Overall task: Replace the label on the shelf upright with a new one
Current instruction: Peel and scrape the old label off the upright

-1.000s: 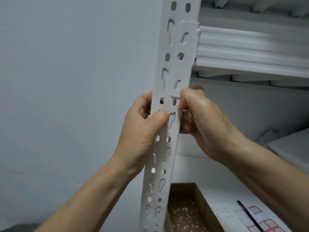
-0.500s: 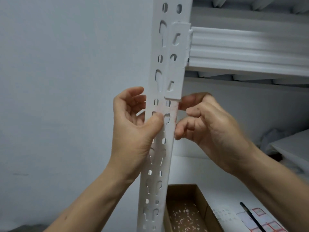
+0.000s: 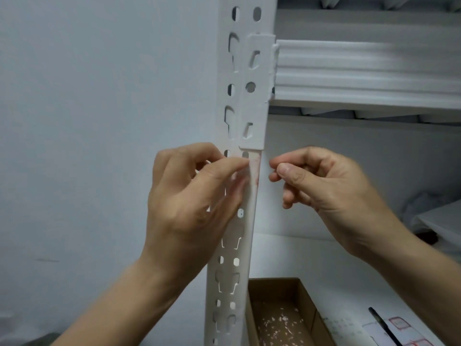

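The white perforated shelf upright [image 3: 245,23] runs top to bottom through the middle of the view. A faint reddish label residue [image 3: 256,171] marks its right edge just below the beam bracket. My left hand [image 3: 189,203] grips the upright, thumb tip pressed on its front beside the residue and fingers curled behind. My right hand [image 3: 324,186] hovers just right of the upright, not touching it, with thumb and forefinger pinched together; nothing shows between them.
A white shelf beam [image 3: 361,71] joins the upright at the upper right. Below, an open cardboard box [image 3: 308,298] holds several small paper scraps. A sheet of red-bordered labels [image 3: 399,324] and a black pen [image 3: 381,323] lie at the lower right. A grey wall fills the left.
My right hand has come off the upright and drawn away to the right with pinched fingers. My left thumb has slid up to the residue spot.
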